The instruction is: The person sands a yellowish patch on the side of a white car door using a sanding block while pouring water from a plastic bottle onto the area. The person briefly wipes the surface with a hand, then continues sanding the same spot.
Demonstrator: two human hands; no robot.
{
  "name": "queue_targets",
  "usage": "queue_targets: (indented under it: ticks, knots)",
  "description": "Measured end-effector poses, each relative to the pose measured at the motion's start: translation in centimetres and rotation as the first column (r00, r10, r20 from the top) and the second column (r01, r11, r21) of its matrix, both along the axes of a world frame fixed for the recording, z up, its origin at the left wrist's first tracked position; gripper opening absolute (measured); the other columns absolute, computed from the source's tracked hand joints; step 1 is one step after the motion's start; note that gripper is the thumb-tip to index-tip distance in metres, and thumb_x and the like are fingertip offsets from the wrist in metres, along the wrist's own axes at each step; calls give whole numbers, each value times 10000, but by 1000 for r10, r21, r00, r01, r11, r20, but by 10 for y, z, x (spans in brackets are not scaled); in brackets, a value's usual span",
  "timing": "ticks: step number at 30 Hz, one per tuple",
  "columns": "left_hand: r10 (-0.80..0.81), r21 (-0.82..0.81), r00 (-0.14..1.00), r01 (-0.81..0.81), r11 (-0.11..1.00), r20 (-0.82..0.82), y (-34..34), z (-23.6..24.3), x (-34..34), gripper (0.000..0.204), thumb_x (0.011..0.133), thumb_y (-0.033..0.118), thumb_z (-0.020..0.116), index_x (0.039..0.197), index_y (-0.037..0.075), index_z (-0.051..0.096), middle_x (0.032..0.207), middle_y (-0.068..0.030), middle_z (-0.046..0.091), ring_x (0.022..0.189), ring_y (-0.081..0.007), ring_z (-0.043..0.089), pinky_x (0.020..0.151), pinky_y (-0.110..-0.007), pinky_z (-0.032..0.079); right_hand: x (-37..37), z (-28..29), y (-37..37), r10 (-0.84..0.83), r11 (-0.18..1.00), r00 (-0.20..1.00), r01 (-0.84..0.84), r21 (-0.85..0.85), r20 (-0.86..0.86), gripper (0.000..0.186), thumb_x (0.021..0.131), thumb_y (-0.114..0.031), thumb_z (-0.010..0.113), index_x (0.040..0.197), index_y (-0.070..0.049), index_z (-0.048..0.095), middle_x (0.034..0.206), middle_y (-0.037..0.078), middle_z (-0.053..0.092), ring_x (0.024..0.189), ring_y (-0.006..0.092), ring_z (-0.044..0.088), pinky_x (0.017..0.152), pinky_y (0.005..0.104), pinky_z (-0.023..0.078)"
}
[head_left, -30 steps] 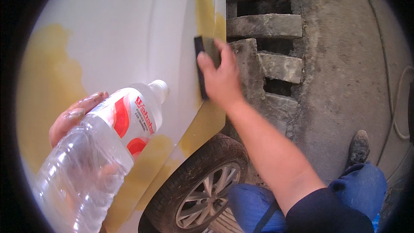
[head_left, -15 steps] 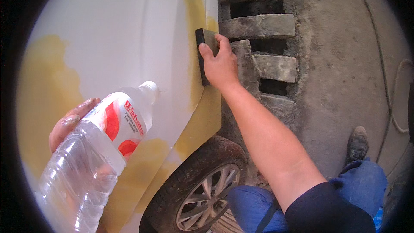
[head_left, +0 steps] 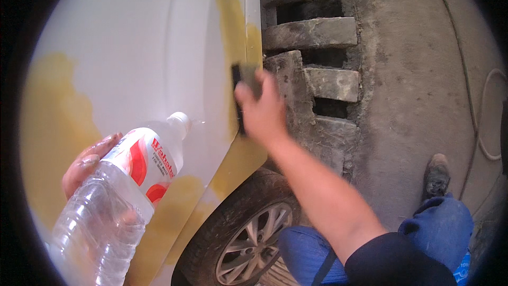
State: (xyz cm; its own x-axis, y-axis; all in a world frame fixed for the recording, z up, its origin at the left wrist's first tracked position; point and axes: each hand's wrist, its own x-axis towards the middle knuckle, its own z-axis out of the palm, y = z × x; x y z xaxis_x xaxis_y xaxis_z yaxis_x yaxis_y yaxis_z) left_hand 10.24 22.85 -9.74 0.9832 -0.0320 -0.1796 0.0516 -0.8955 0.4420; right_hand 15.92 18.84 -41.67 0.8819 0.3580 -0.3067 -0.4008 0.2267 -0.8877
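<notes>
My left hand (head_left: 84, 167) is wrapped round a large see-through plastic bottle (head_left: 106, 217) with a red and white label. The bottle leans with its white cap (head_left: 180, 117) up and to the right, and a thin trickle of water seems to leave the cap. In my right hand (head_left: 264, 108) is a sanding block (head_left: 237, 95) with a dark edge, slightly blurred by motion. It lies against the white car body panel (head_left: 137, 32), beside yellowish filler patches (head_left: 231, 16) near the panel's edge and above the wheel arch.
Below the panel is a car wheel (head_left: 254, 238) with a dusty tyre. Concrete slats (head_left: 312, 33) with dark gaps between them run along the right of the car. A hose (head_left: 465, 74) lies on the concrete floor (head_left: 402, 74). My jeans (head_left: 439, 228) and shoe (head_left: 437, 175) show at lower right.
My right hand has slid the sanding block along the panel edge toward the wheel. The bottle's cap sits slightly lower in view, and a trickle shows beside it.
</notes>
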Motion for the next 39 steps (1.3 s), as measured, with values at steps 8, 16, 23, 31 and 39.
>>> queue_targets:
  ticks: [8, 16, 23, 31, 39]
  knots:
    - [10, 8, 1000, -10, 1000, -28, -4, 0, 0, 868, 692, 267, 922, 1403, 118, 447, 1390, -265, 507, 1303, -388, 512, 1079, -536, 444, -17, -1, -5, -9, 997, 1000, 7, -77, -30, 557, 917, -337, 674, 1337, -15, 500, 1299, 235, 597, 1195, 410, 574, 1022, 477, 449]
    - [18, -1, 999, -18, 1000, -30, -6, -8, -1, 765, 720, 275, 907, 1338, 87, 495, 1319, -249, 555, 1238, -387, 565, 1054, -528, 470, -98, 29, -36, -14, 1000, 977, 12, 11, 213, 556, 914, -296, 682, 1321, 23, 478, 1332, 265, 543, 1228, 456, 517, 1034, 514, 414]
    - [-1, 67, 998, 5, 998, -65, -17, -3, 9, 718, 693, 205, 920, 1284, 56, 541, 1253, -220, 615, 1164, -355, 621, 999, -476, 515, 3, -17, 3, 0, 1000, 996, 1, 11, -92, 547, 936, -334, 644, 1328, 11, 483, 1315, 264, 562, 1237, 416, 529, 1039, 482, 424]
    - [77, 133, 996, -70, 989, -51, -20, -4, 2, 772, 683, 239, 928, 1302, 30, 518, 1246, -210, 615, 1150, -335, 628, 989, -446, 517, -101, 30, -37, 7, 998, 992, -15, 65, 124, 613, 913, -274, 681, 1358, 62, 430, 1339, 292, 486, 1250, 453, 473, 1077, 529, 369]
    - [-104, 88, 993, 109, 990, -55, 11, -22, 6, 804, 668, 249, 940, 1309, 41, 503, 1266, -218, 598, 1180, -352, 610, 1013, -467, 501, -83, 14, -36, 58, 998, 997, -57, -17, 60, 654, 921, -256, 675, 1419, 47, 380, 1354, 297, 485, 1299, 441, 449, 1095, 516, 364]
